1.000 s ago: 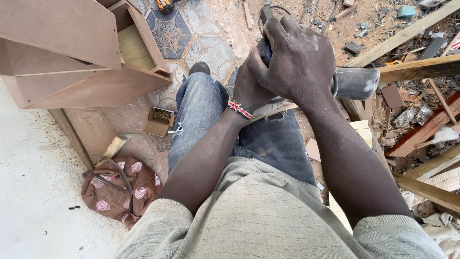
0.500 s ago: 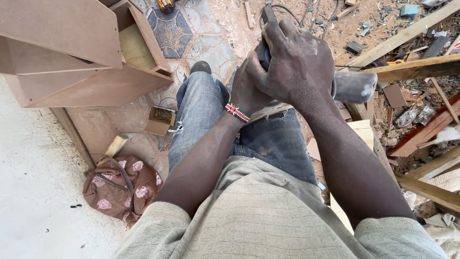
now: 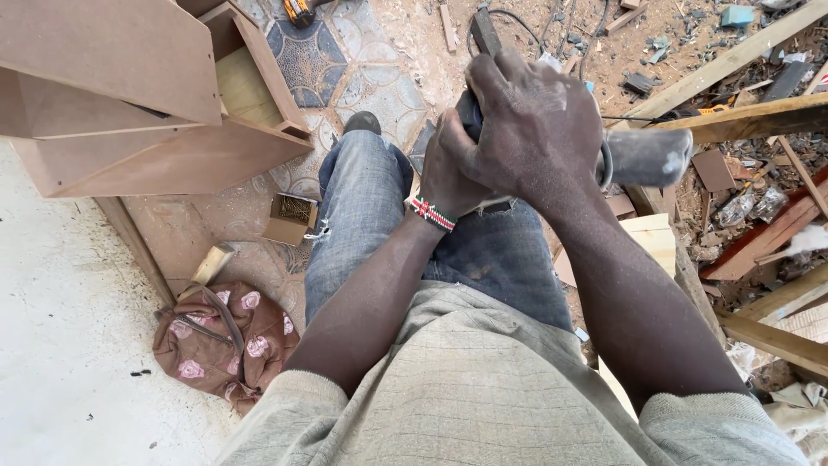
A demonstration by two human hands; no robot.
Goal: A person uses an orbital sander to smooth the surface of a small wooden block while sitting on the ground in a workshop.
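Above the knees, both hands (image 3: 504,147) clamp fully around the power tool (image 3: 642,157).

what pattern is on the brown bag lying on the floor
Pink flowers on brown fabric; the bag shows best in the head view, lower left.

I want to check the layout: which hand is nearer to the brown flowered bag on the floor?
Left. The left hand is above the knee, up-right of the bag; the right hand lies farther right, on the power tool.

Left of the person's knee (image 3: 358,185) a small box (image 3: 289,217) lies on the floor; the bag (image 3: 220,345) behind it, boards (image 3: 147,95) before it.
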